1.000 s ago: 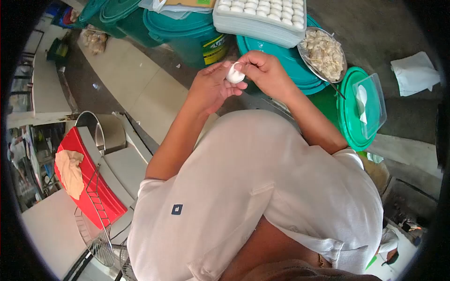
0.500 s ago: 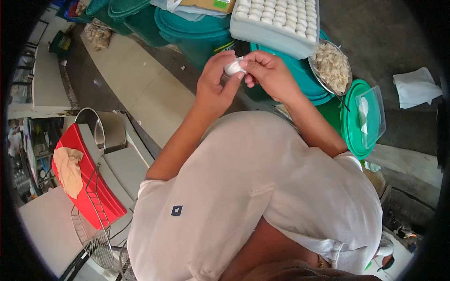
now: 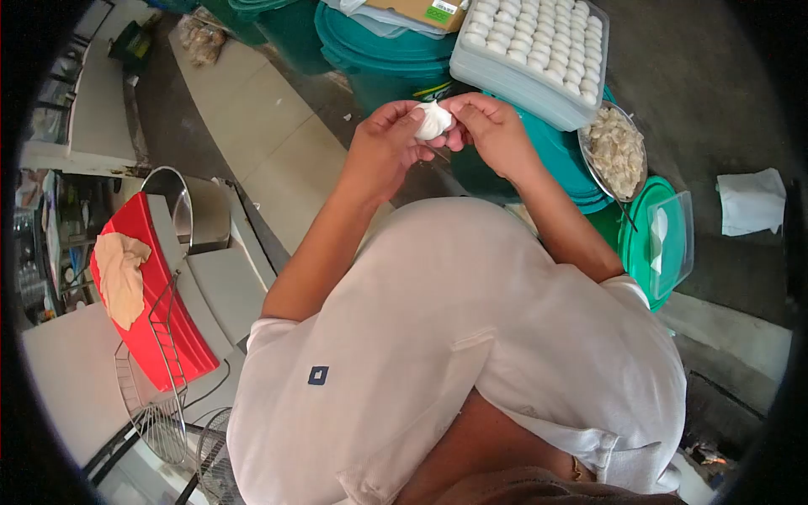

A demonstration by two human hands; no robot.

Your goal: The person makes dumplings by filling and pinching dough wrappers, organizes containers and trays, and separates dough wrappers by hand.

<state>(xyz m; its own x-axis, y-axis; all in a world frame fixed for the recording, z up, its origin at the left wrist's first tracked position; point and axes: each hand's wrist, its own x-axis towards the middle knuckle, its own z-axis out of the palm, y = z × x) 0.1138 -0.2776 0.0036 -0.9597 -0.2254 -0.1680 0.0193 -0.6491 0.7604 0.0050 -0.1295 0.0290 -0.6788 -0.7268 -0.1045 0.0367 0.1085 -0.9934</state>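
A small white dumpling (image 3: pixel 433 121) with a gathered, pointed top is held up between my two hands. My left hand (image 3: pixel 389 139) pinches its left side with thumb and fingers. The fingertips of my right hand (image 3: pixel 488 126) close on its right edge. Beyond my right hand, a pale plastic box (image 3: pixel 528 82) carries rows of round white pieces (image 3: pixel 539 38). To the right of that box is a metal bowl (image 3: pixel 645 168) heaped with pale, moist filling (image 3: pixel 613 150), and a dark handle sticks out of it.
Teal lidded buckets (image 3: pixel 383 50) stand ahead of me, one under the box. A green lid (image 3: pixel 635 244) with a clear container lid (image 3: pixel 680 244) is at the right, near a white cloth (image 3: pixel 752 202). At left are a red lid (image 3: pixel 168 337), a metal pot (image 3: pixel 206 215) and a wire basket (image 3: pixel 160 429).
The dumpling has turned in my fingers, and its gathered top now faces up into view. My right hand has shifted to its edge. The surroundings have slid slightly in view.
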